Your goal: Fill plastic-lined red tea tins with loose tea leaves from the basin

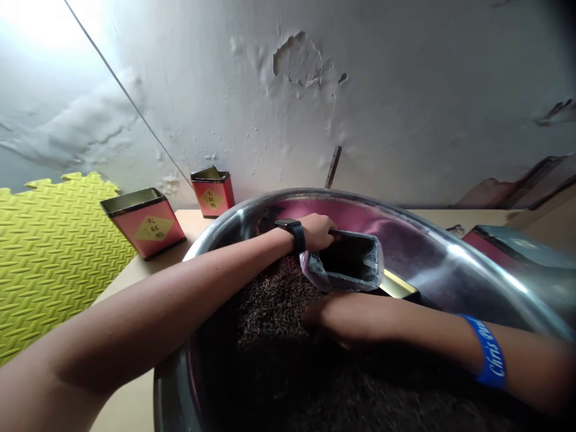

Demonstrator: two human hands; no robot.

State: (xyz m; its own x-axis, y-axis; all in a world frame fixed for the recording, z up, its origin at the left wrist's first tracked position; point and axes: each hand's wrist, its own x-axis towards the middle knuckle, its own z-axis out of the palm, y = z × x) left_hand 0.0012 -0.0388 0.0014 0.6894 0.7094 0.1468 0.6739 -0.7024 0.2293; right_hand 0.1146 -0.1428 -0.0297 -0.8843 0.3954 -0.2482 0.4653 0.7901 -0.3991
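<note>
Left hand (318, 231) closed on rim of plastic-lined container (348, 283), likely steadying its mouth | within metal basin (459, 249) | right hand (335, 318) low at dark leaves (274, 303); grip: cannot tell (fingers shadowed)

This looks like a small, makeshift tea-packing workshop: a wide metal basin (454, 252) holds loose dark tea leaves (274, 300), and red tea tins (155, 231) with Chinese lettering stand beside it on a pale worktop (135, 273). The wall (396, 102) has peeling, blistered paint, and yellow interlocking foam matting (58, 258) lies at the left.
</note>
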